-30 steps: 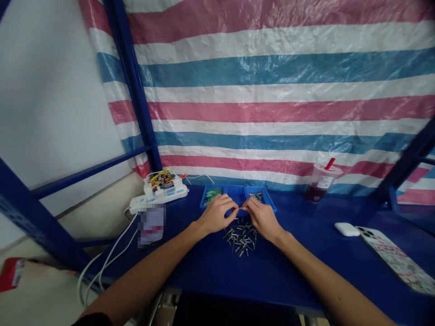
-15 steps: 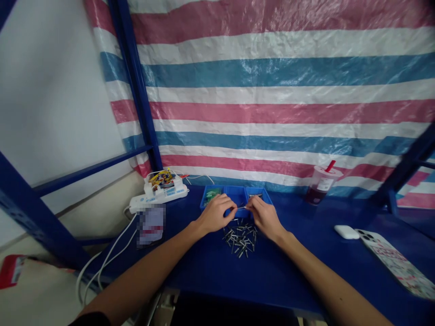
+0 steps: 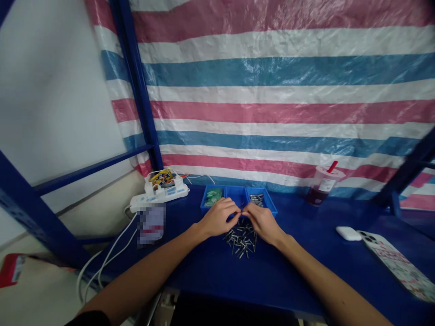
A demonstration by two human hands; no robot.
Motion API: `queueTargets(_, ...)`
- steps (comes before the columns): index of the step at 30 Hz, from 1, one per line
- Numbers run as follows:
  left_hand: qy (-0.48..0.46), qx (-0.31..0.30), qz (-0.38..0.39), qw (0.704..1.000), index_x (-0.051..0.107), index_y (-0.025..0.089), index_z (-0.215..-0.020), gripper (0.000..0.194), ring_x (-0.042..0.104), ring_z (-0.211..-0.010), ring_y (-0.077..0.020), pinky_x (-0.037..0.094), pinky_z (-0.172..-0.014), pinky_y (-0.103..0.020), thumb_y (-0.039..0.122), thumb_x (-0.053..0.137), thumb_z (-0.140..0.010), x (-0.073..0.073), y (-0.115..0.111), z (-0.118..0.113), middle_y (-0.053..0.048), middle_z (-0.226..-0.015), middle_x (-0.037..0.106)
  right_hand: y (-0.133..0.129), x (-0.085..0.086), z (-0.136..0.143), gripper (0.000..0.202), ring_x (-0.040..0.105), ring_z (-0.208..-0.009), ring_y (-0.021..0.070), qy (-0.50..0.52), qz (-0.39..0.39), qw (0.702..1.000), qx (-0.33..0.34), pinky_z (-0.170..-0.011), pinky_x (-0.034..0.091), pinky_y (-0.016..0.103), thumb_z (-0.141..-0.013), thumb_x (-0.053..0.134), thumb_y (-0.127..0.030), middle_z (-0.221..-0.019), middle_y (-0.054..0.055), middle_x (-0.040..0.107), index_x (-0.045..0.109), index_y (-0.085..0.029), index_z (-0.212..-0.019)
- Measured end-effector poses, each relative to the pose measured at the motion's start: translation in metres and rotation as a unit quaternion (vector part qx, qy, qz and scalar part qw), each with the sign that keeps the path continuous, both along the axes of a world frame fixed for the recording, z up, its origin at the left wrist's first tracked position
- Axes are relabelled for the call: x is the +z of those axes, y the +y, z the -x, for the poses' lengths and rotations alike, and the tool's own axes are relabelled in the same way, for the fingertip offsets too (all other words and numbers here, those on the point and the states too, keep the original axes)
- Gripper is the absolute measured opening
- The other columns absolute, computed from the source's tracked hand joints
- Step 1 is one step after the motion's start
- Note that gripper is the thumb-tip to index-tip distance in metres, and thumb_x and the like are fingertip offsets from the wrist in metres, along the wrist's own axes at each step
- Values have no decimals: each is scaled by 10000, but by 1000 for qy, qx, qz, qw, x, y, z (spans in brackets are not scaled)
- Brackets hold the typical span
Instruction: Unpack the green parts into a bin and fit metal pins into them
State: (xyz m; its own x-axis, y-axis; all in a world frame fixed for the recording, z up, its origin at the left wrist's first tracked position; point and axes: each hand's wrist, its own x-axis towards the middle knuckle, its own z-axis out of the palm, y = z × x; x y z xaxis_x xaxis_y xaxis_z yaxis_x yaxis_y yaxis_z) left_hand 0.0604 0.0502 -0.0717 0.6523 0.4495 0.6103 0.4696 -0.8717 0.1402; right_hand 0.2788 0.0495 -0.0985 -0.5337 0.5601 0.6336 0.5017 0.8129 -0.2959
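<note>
Just in front of the blue tray (image 3: 237,194), in the head view, I have my left hand (image 3: 219,218) and my right hand (image 3: 264,222) meeting fingertip to fingertip above the counter (image 3: 238,280). Both grips are pinched on one small piece (image 3: 241,212) between them; my fingertips hide most of it. Half a second ago the hands stood a little apart and a slim, shiny length showed between them. Now the right hand has come inward and that gap has nearly closed. With it shifted, I can see more of the metal pieces (image 3: 256,199) in the tray's right compartment.

Counting what I have: two hands, one tray and three compartments. The left compartment holds several green pieces (image 3: 213,196), overlapping too much for me to number. One loose heap (image 3: 240,242) of slim, dark metal pieces lies on the counter below my hands, dozens by the look of it. Off to the right I make out one cup (image 3: 321,184) with one red straw (image 3: 333,166), one white case (image 3: 348,233) and one phone (image 3: 396,260); to the left, one power strip (image 3: 170,195).
</note>
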Motion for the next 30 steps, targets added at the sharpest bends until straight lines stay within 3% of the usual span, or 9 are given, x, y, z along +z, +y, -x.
queueTargets(5,-4,1,-5,1000,640,167,-886,184,583,-848,-177,425,-800,-335,219,503,-998,1,1,0,-36,-840,662,0,2,-1,242,612,-748,182,-6,-15,1000,-15,-676,450,284,-1079,416,-292,-841,42,632,586,-210,-927)
queueTargets(13,-17,24,-3,1000,645,178,-891,130,603,-866,-181,426,-837,-351,198,546,-974,4,5,4,-23,-862,688,3,8,-4,182,630,-878,202,17,-74,997,-24,-767,495,318,-1047,441,-169,-955,73,659,611,-205,-991)
queueTargets(17,-38,38,-17,998,648,176,-904,148,608,-857,-186,441,-844,-357,203,525,-981,5,7,8,-35,-869,689,5,9,-12,168,627,-906,210,88,-145,984,-44,-784,505,339,-1018,466,-119,-960,74,649,605,-211,-1007)
queueTargets(22,-28,37,-18,999,655,178,-899,158,609,-856,-185,443,-841,-357,197,520,-978,6,7,8,-35,-867,691,0,12,-14,123,610,-856,205,199,-214,949,-120,-766,497,349,-1000,525,-149,-964,58,633,596,-230,-1060)
queueTargets(27,14,46,4,999,675,184,-885,152,600,-879,-182,432,-865,-362,188,551,-972,2,6,3,-22,-863,688,6,12,-8,170,607,-921,243,96,-149,965,-193,-808,464,390,-1017,528,-263,-1012,82,641,646,-225,-1133)
queueTargets(30,39,66,14,997,707,195,-896,137,587,-932,-195,433,-896,-379,210,588,-963,0,6,3,-28,-906,675,10,10,-9,191,601,-878,237,48,-122,974,-186,-787,441,380,-1027,495,-263,-940,73,652,674,-215,-1069)
